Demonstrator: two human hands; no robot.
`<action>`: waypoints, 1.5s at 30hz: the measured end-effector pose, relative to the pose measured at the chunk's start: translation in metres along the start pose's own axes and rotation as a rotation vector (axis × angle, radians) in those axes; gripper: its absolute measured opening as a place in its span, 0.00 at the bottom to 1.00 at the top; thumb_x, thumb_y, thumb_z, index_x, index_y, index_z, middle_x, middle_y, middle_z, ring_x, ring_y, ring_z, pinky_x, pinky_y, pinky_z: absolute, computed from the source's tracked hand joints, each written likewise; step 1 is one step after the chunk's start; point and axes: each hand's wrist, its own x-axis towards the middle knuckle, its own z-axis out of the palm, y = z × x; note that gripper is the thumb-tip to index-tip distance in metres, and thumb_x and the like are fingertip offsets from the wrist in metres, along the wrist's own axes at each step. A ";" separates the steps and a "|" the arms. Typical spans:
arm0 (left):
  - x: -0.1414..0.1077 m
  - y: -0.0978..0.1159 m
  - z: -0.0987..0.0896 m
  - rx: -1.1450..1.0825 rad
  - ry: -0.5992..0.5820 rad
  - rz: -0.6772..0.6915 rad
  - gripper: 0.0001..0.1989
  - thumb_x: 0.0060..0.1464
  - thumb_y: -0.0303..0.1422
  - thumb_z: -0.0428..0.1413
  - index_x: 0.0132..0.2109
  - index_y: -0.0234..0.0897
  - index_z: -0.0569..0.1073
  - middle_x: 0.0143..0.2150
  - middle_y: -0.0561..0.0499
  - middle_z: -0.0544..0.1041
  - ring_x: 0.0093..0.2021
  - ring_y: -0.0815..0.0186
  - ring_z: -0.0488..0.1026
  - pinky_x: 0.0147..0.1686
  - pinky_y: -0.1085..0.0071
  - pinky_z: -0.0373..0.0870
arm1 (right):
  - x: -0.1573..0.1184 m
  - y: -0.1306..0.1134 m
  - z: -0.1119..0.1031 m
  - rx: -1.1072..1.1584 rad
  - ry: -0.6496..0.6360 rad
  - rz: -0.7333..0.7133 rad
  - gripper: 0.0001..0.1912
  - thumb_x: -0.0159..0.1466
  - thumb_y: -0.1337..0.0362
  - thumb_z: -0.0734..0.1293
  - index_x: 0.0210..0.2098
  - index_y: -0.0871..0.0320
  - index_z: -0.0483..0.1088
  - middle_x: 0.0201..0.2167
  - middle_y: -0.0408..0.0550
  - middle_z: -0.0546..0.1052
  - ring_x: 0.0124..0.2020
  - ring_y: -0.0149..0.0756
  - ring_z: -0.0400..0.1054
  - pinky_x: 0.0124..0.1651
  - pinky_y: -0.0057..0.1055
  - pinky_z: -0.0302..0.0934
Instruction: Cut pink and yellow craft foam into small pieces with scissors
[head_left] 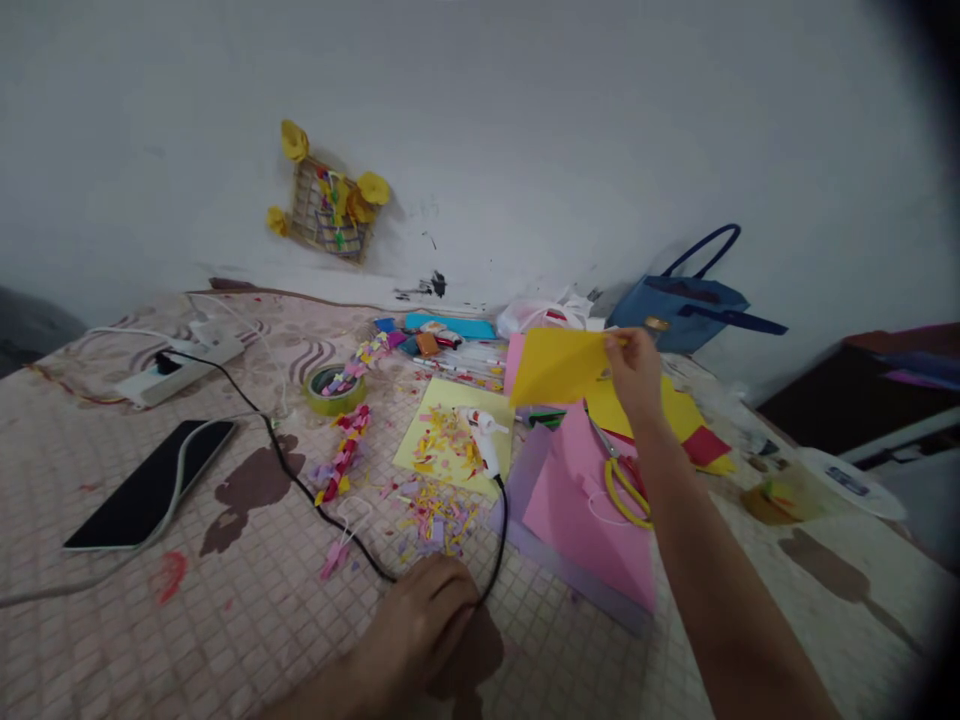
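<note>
My right hand (636, 375) pinches the edge of a yellow sheet of paper (559, 362), lifted above the other sheets. My left hand (424, 610) rests on the table with curled fingers over the black cord (503, 525); whatever is under them is hidden. That cord leads to a white glue gun (484, 440), which lies on a pale yellow sheet (420, 420) strewn with paper scraps. Below my right wrist, yellow-handled scissors (626, 490) lie on pink paper (577, 540), over a purple sheet (525, 475).
Left of the scraps are a tape roll (315, 390) and a paper garland (349, 455). Further left lie a dark phone-like slab (150, 490) and a power strip (180, 370). A blue bag (667, 310) stands at the wall, and a clear container (780, 500) sits at right.
</note>
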 end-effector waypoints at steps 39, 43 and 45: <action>-0.057 0.025 -0.027 -0.670 0.029 -0.722 0.32 0.56 0.42 0.51 0.64 0.35 0.51 0.30 0.53 0.72 0.25 0.68 0.69 0.23 0.74 0.66 | -0.175 0.023 -0.045 -0.153 -0.139 0.330 0.18 0.58 0.48 0.60 0.30 0.57 0.68 0.24 0.52 0.77 0.25 0.42 0.70 0.29 0.35 0.62; -0.066 0.027 -0.030 -0.494 0.058 -0.707 0.24 0.57 0.43 0.49 0.57 0.35 0.63 0.35 0.50 0.73 0.26 0.68 0.69 0.26 0.73 0.67 | -0.185 0.029 -0.056 -0.217 -0.148 0.272 0.20 0.60 0.49 0.57 0.34 0.59 0.69 0.26 0.52 0.77 0.26 0.40 0.70 0.30 0.34 0.63; -0.070 0.025 -0.029 -0.461 0.059 -0.697 0.21 0.57 0.42 0.49 0.52 0.34 0.68 0.36 0.49 0.73 0.28 0.68 0.69 0.27 0.73 0.67 | -0.190 0.027 -0.059 -0.236 -0.226 0.199 0.18 0.58 0.49 0.60 0.33 0.58 0.70 0.25 0.50 0.76 0.26 0.39 0.70 0.30 0.33 0.63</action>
